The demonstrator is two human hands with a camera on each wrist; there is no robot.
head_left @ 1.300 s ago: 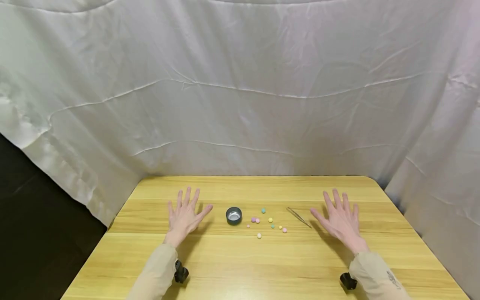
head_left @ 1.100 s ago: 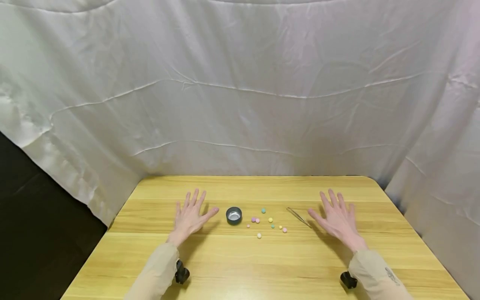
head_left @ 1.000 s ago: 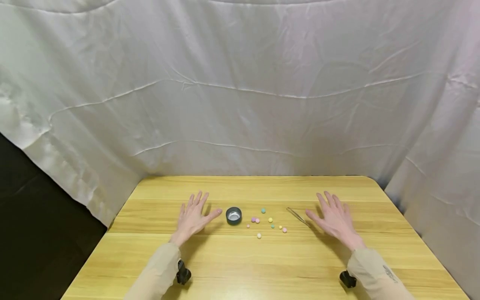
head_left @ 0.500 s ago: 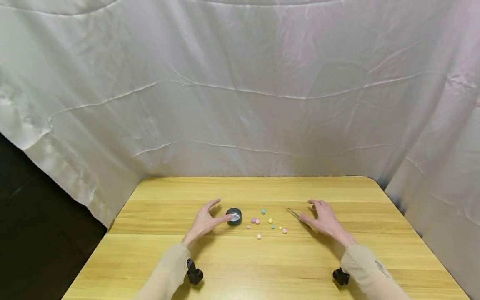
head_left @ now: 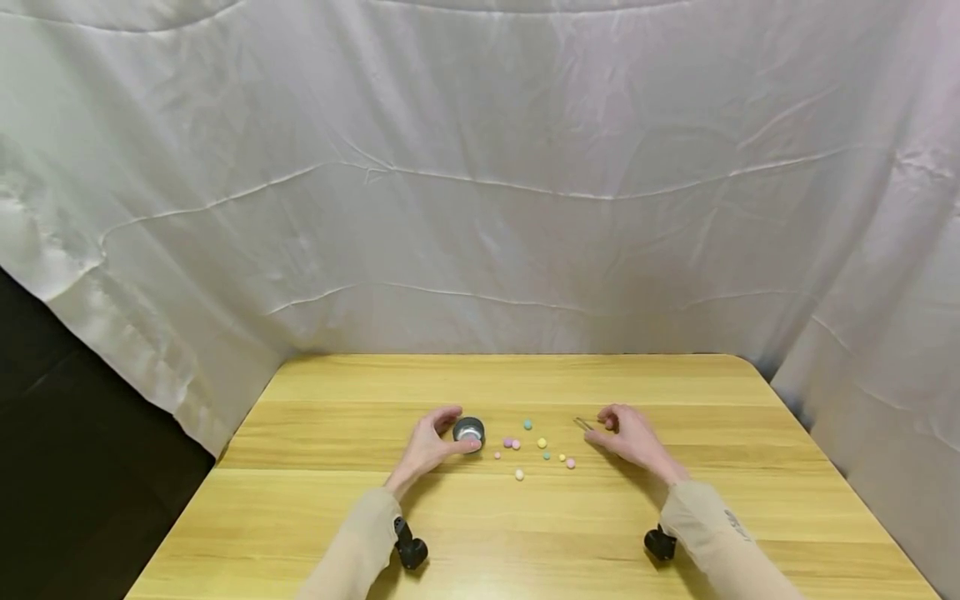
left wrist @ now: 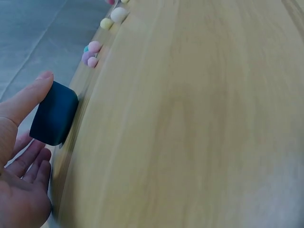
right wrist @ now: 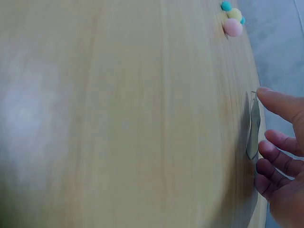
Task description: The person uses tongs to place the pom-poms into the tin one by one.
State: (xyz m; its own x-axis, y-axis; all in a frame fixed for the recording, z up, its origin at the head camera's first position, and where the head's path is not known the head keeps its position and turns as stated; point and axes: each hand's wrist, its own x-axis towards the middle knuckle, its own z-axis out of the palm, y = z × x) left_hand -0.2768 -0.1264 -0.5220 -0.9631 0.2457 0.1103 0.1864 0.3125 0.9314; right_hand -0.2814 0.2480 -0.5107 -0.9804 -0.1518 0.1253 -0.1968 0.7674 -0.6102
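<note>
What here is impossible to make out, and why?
Cup, left wrist view: inside hidden by its own wall.
Tweezers, head view: near end hidden by the right hand.
Sleeve print, head view: too small to read.
Topmost pink ball, left wrist view: cut off by the top edge.

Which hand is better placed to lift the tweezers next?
Probably the right hand: it is already close at the tweezers. The left hand is at the dark cup, with the small balls lying between it and the tweezers.
</note>
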